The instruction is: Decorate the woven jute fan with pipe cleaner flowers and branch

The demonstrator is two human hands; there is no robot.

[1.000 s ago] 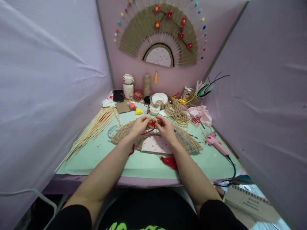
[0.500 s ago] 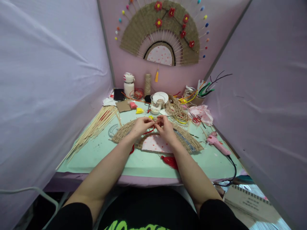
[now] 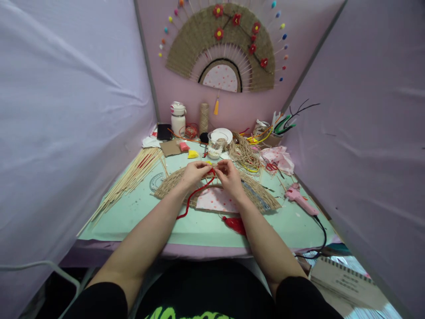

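Observation:
My left hand (image 3: 194,173) and my right hand (image 3: 228,174) meet over the middle of a half-round woven straw fan (image 3: 262,199) that lies on the green mat (image 3: 133,212). Both pinch a red pipe cleaner (image 3: 190,201) between the fingertips. Its free end trails down and to the left past my left wrist. A pink spotted fabric half-circle (image 3: 214,201) forms the fan's centre, under my right wrist. A red tassel (image 3: 235,224) lies near my right forearm.
A bundle of bamboo sticks (image 3: 133,177) lies left. A pink glue gun (image 3: 300,199) with black cord sits right. Behind are a clear cup (image 3: 215,146), white bottle (image 3: 178,118), twine spool (image 3: 203,116), jute tangle (image 3: 244,155), scissors (image 3: 271,167) and pipe cleaners (image 3: 282,124). A finished fan (image 3: 222,44) hangs on the wall.
The red pipe cleaner's free end has swung out and now hangs in a long curve to the left of my left wrist. Both hands stayed together over the fan.

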